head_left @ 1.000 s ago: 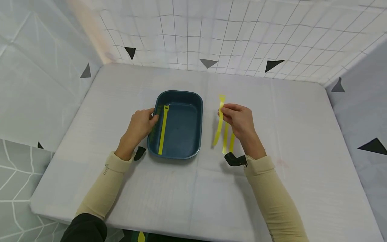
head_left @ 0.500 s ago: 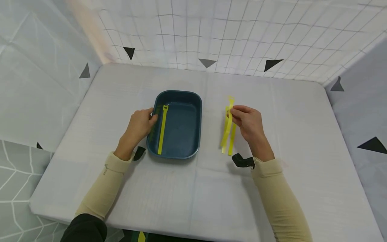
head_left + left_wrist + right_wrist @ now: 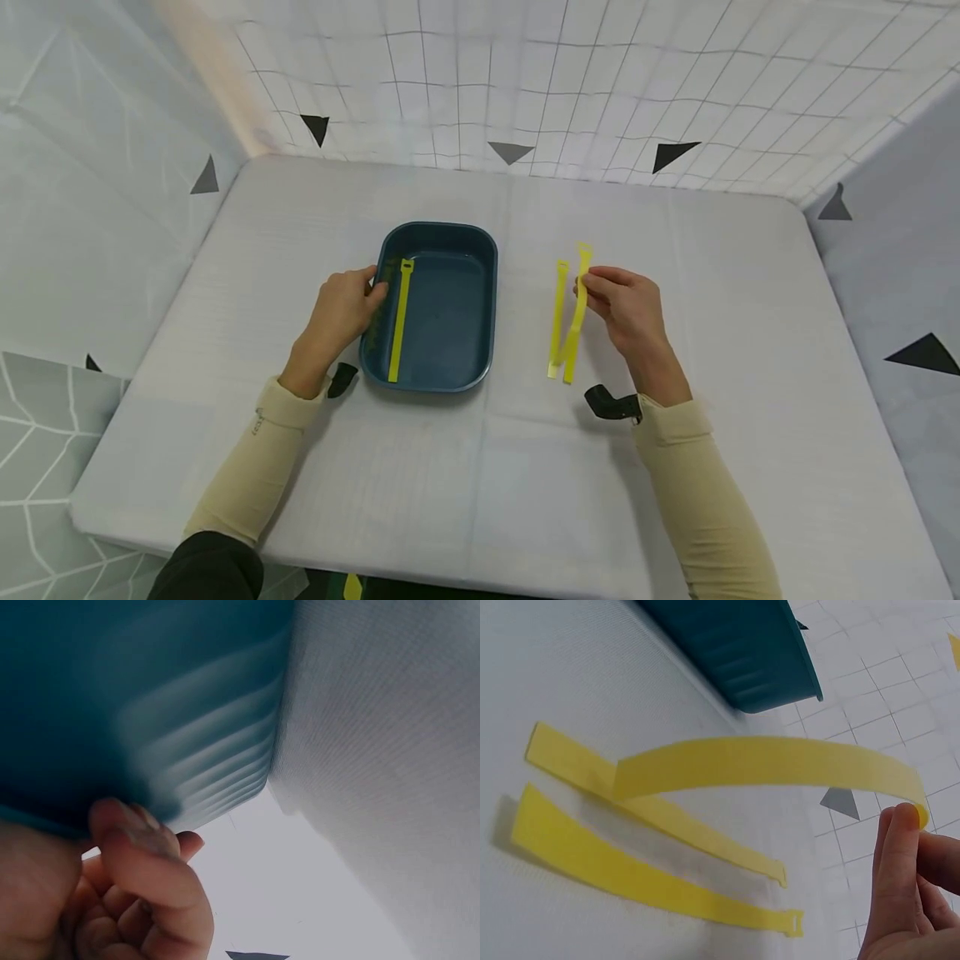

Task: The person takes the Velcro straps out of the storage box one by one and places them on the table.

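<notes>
My left hand (image 3: 339, 315) grips the left rim of a dark teal rectangular tray (image 3: 459, 388), thumb over the rim. In the left wrist view its curled fingers (image 3: 154, 874) lie against the tray's ribbed outer wall. One yellow cable strap (image 3: 400, 325) with a slotted head lies lengthwise along the tray's left side. My right hand (image 3: 632, 315) pinches another yellow cable strap (image 3: 757, 761) near its head, between thumb and fingers; its tail arches down. Under it on the table lie two more straps, one farther (image 3: 682, 825) and one nearer (image 3: 637, 874) in the right wrist view.
A white cloth covers the table (image 3: 360, 483). Behind stands a white wall with a grid pattern (image 3: 450, 92) and dark triangles; grey sheets (image 3: 97, 183) hang at the sides. Each wrist carries a small black camera (image 3: 611, 404).
My right hand has moved right with its pinched strap, away from the tray, and more of the straps on the table shows. The left hand stays on the tray rim.
</notes>
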Tool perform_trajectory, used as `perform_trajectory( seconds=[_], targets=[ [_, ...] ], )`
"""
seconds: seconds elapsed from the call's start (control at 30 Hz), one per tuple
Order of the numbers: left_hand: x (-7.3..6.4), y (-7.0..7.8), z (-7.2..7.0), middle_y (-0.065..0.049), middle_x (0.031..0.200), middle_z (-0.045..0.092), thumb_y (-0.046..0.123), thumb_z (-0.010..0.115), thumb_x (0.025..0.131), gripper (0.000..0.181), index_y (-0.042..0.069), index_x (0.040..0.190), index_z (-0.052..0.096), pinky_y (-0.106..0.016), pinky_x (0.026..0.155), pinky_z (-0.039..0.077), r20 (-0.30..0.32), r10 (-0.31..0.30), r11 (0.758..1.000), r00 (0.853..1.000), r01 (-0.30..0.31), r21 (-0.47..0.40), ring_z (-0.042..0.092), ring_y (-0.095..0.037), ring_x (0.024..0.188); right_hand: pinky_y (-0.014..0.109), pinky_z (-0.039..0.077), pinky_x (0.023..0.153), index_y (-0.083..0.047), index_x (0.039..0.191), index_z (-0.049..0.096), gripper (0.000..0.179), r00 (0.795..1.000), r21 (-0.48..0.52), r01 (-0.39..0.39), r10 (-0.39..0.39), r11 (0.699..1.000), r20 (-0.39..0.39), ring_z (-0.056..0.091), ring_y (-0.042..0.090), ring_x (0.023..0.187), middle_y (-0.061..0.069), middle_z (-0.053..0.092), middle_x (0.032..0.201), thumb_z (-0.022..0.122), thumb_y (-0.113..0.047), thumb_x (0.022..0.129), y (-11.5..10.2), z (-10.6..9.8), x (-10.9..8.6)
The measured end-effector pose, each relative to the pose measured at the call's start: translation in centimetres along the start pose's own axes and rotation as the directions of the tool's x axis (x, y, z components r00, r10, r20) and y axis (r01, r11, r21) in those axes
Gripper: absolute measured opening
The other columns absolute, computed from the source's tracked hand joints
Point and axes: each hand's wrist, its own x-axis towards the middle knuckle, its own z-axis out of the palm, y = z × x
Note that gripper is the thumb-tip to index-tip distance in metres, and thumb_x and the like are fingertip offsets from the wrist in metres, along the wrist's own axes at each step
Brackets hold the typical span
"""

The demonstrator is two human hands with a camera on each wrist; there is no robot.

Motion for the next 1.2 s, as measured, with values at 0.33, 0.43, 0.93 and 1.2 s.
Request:
perform_trajectory(
  seconds=[0.33, 0.43, 0.93, 1.2],
  targets=[
    [-0.3, -0.1, -0.2, -0.012, 0.068, 0.059, 0.013, 0.053, 0.102, 0.035, -0.011, 0.127, 0.058, -0.032, 0.050, 0.039, -0.005, 0.010, 1.000, 1.000, -0.010, -0.004, 0.051, -0.021, 0.052, 0.025, 0.054, 0.080, 0.006, 0.111, 0.064, 0.023, 0.999, -0.009, -0.035, 0.034, 0.999, -0.027, 0.069, 0.018, 0.084, 0.013, 0.063, 0.102, 0.071, 0.003, 0.089, 0.2, -0.7, 0.0],
    [-0.4, -0.3, -0.1, -0.012, 0.069, 0.059, 0.013, 0.053, 0.103, 0.034, -0.011, 0.126, 0.058, -0.032, 0.050, 0.039, -0.004, 0.008, 1.000, 1.000, -0.008, -0.005, 0.051, -0.021, 0.053, 0.026, 0.054, 0.080, 0.005, 0.108, 0.064, 0.021, 0.999, 0.005, -0.043, 0.043, 0.999, -0.030, 0.069, 0.019, 0.085, 0.014, 0.062, 0.104, 0.071, 0.002, 0.088, 0.2, -0.9, -0.1],
    [-0.2, 0.0, 0.0, -0.011, 0.067, 0.059, 0.013, 0.054, 0.102, 0.029, -0.010, 0.119, 0.062, -0.032, 0.050, 0.039, -0.010, 0.017, 1.000, 1.000, -0.017, 0.008, 0.051, -0.022, 0.053, 0.026, 0.055, 0.077, 0.006, 0.115, 0.063, 0.025, 0.998, -0.054, -0.011, 0.008, 0.998, -0.055, 0.070, 0.020, 0.084, 0.014, 0.063, 0.105, 0.069, 0.000, 0.091, 0.2, -2.2, -0.1],
    [0.0, 0.1, 0.0, -0.013, 0.069, 0.060, 0.013, 0.054, 0.102, 0.033, -0.011, 0.125, 0.059, -0.032, 0.050, 0.039, 0.002, 0.017, 1.000, 1.000, -0.017, 0.014, 0.051, -0.021, 0.053, 0.025, 0.056, 0.074, 0.003, 0.110, 0.065, 0.022, 0.996, -0.035, -0.028, 0.026, 0.999, -0.080, 0.070, 0.018, 0.078, 0.010, 0.067, 0.096, 0.071, 0.000, 0.089, 0.3, -3.0, 0.1]
  ],
)
